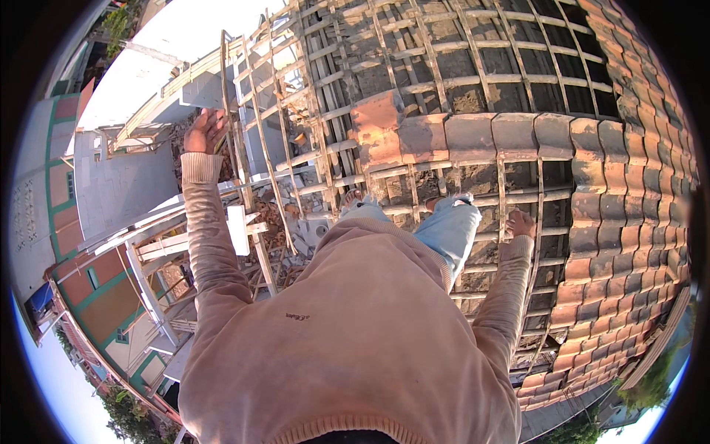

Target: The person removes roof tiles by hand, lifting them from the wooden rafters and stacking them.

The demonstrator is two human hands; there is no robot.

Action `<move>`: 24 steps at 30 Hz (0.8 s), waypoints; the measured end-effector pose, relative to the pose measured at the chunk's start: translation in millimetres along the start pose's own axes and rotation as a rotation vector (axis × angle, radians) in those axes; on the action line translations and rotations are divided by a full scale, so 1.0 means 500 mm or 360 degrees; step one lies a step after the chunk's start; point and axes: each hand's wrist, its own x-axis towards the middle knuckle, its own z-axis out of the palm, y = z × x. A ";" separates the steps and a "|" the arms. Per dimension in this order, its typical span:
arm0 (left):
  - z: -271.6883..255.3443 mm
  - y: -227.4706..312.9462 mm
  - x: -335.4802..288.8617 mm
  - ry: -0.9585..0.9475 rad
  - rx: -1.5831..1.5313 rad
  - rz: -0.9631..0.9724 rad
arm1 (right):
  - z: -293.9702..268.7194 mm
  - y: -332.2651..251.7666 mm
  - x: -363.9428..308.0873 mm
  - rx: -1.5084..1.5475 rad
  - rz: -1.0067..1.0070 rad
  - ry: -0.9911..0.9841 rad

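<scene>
My left hand (205,132) is held out at the far left, fingers apart and slightly bent, with nothing in it. Close to its right side runs an upright wooden pole (228,111); I cannot tell whether they touch. Lower and to the right, my right hand (521,223) has its fingers curled beside a thin wooden batten (539,196) of the roof frame. What the fingers hold, if anything, is hidden. My bare feet stand on the wooden lattice, below a row of clay roof tiles (473,138).
Overlapping clay tiles (614,244) cover the right side. At the top, a bare batten grid (458,48) has gaps showing dark ground beneath. To the left, the frame ends above rubble (296,237), timber supports (159,296) and a grey wall (133,185). A green-trimmed building (100,296) stands beyond.
</scene>
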 end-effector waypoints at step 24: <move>-0.513 -0.259 0.067 0.0690 0.0386 -0.0859 | 0.370 0.113 0.056 -0.0533 0.0546 -0.0546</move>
